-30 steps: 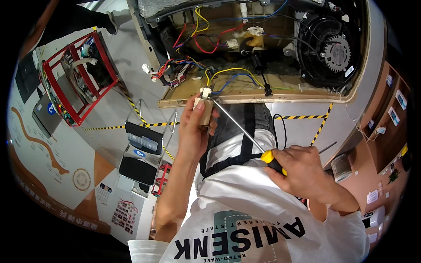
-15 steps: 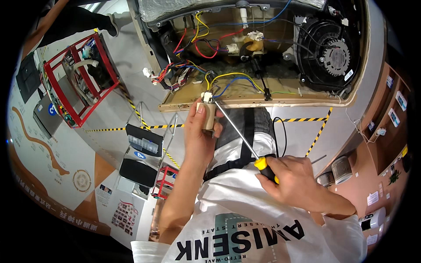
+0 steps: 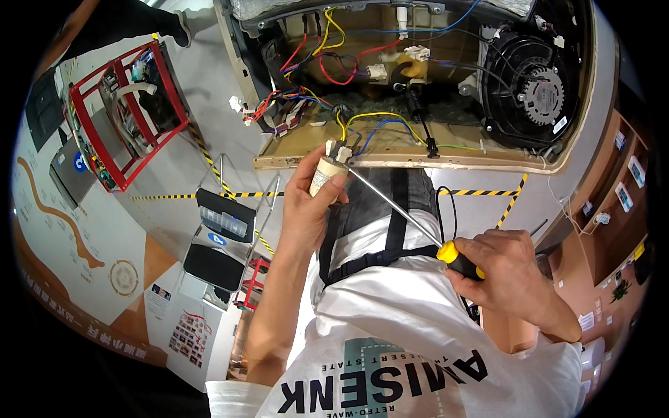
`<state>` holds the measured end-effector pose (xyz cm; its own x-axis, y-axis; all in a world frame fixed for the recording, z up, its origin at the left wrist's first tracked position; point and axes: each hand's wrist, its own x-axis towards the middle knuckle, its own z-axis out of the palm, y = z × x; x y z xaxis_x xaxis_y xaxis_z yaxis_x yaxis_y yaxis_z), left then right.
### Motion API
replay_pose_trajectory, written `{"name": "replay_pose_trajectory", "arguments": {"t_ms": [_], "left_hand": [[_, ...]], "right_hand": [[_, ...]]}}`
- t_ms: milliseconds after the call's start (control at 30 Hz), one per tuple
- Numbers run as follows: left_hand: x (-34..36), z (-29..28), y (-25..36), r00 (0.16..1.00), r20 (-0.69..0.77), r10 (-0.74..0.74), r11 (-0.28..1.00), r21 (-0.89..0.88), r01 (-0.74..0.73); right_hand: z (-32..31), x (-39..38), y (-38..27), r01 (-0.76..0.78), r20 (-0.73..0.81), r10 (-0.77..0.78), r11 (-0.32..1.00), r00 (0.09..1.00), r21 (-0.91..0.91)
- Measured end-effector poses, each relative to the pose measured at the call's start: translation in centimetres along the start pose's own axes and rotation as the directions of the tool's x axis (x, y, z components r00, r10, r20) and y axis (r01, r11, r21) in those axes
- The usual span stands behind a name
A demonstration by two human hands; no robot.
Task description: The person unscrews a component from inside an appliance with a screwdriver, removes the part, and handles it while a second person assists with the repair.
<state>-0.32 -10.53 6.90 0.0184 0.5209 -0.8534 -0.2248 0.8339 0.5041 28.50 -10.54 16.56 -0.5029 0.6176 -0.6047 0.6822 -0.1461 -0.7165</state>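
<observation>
My left hand (image 3: 310,205) is closed round a cream cylindrical capacitor (image 3: 326,175), tilted, its wired end facing the machine. White connectors (image 3: 337,150) with yellow and blue wires sit on that end. In my right hand (image 3: 496,268) is a screwdriver (image 3: 456,258) with a yellow and black handle and a long metal shaft. The shaft slants up and left, and its tip is at the capacitor's top beside the connectors; whether it touches a terminal I cannot tell. The wires lead into an opened appliance (image 3: 279,159) with a beige lower edge.
Inside the appliance are a black round fan motor (image 3: 542,94), a black damper (image 3: 416,104) and loose wire bundles (image 3: 279,104). A folding chair (image 3: 217,268) and a red metal frame (image 3: 182,104) stand at the left. Striped tape (image 3: 481,192) marks the floor; wooden shelves (image 3: 613,174) are at the right.
My left hand has turned the capacitor so its side and wired end show differently. My right hand and the screwdriver handle have shifted right; the tip stays near the connectors.
</observation>
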Motion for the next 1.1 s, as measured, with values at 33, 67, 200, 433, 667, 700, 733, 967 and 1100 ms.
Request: {"name": "replay_pose_trajectory", "arguments": {"t_ms": [33, 67, 200, 433, 667, 700, 733, 967, 1100], "left_hand": [[0.0, -0.1, -0.1, 1.0, 0.005, 0.008, 1.0, 0.012, -0.008], [0.0, 0.0, 0.0, 1.0, 0.0, 0.021, 0.999, 0.049, -0.021], [-0.3, 0.3, 0.6, 0.997, 0.003, 0.073, 0.982, 0.173, -0.072], [-0.3, 0.2, 0.4, 0.989, 0.032, 0.143, 0.961, 0.233, -0.146], [-0.2, 0.5, -0.4, 0.974, 0.039, 0.225, 0.931, 0.285, -0.227], [-0.2, 0.5, -0.5, 0.971, 0.037, 0.236, 0.928, 0.288, -0.236], [-0.2, 0.5, -0.6, 0.969, 0.035, 0.246, 0.925, 0.291, -0.245], [-0.6, 0.8, -0.4, 0.976, 0.01, 0.218, 0.9, 0.385, -0.205], [-0.6, 2.2, -0.7, 0.964, -0.04, 0.263, 0.888, 0.4, -0.226]], "right_hand": [[-0.1, 0.0, -0.1, 0.0, 0.002, 0.0, 1.0, 1.0, -0.005], [-0.1, 0.1, -0.1, 0.001, 0.004, -0.001, 1.0, 1.0, -0.01], [-0.2, 0.1, -0.3, 0.01, 0.004, -0.01, 1.0, 1.0, -0.019], [-0.1, 0.2, -0.5, 0.024, -0.004, -0.024, 1.0, 1.0, -0.013], [0.5, 0.0, -1.0, 0.033, -0.034, -0.033, 0.999, 0.999, -0.005], [0.7, -0.1, -1.2, 0.029, -0.04, -0.03, 0.999, 0.999, -0.016], [1.0, -0.2, -1.3, 0.024, -0.046, -0.026, 0.999, 0.999, -0.027], [2.4, -0.6, -1.9, 0.007, -0.039, -0.007, 1.0, 0.999, -0.009], [4.5, -0.9, -2.1, 0.012, -0.139, -0.004, 0.999, 0.99, 0.053]]}}
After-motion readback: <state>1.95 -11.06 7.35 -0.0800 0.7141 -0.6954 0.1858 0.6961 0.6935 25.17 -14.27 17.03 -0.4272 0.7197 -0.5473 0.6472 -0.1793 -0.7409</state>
